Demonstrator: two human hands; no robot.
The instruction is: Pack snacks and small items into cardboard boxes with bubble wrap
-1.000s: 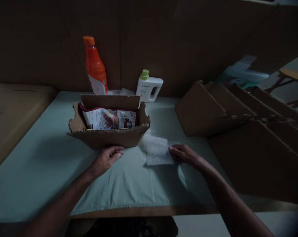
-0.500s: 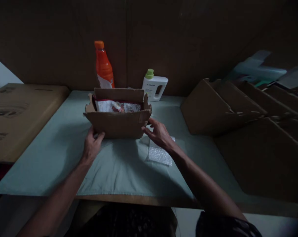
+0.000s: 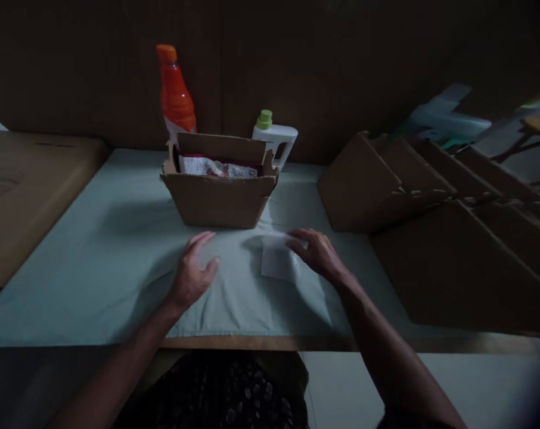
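Note:
A small open cardboard box [image 3: 220, 199] stands upright on the cloth, with a red-edged, white printed packet [image 3: 219, 167] inside. My left hand [image 3: 194, 271] is in front of the box and apart from it, fingers spread and holding nothing. To the right, my right hand [image 3: 315, 253] pinches the upper right edge of a piece of bubble wrap [image 3: 279, 262]. The wrap's far edge looks raised and blurred, while its near part rests on the cloth.
Behind the box are an orange bottle [image 3: 177, 98] and a white jug with a green cap [image 3: 264, 119]. Several cardboard bins [image 3: 359, 185] line the right side. A large flat carton [image 3: 37, 196] lies left. Pale green cloth [image 3: 118, 280] covers the table.
Both hands have let go of the small box. My left hand has drawn back toward me, and my right hand has moved onto the bubble wrap. The camera view has shifted slightly.

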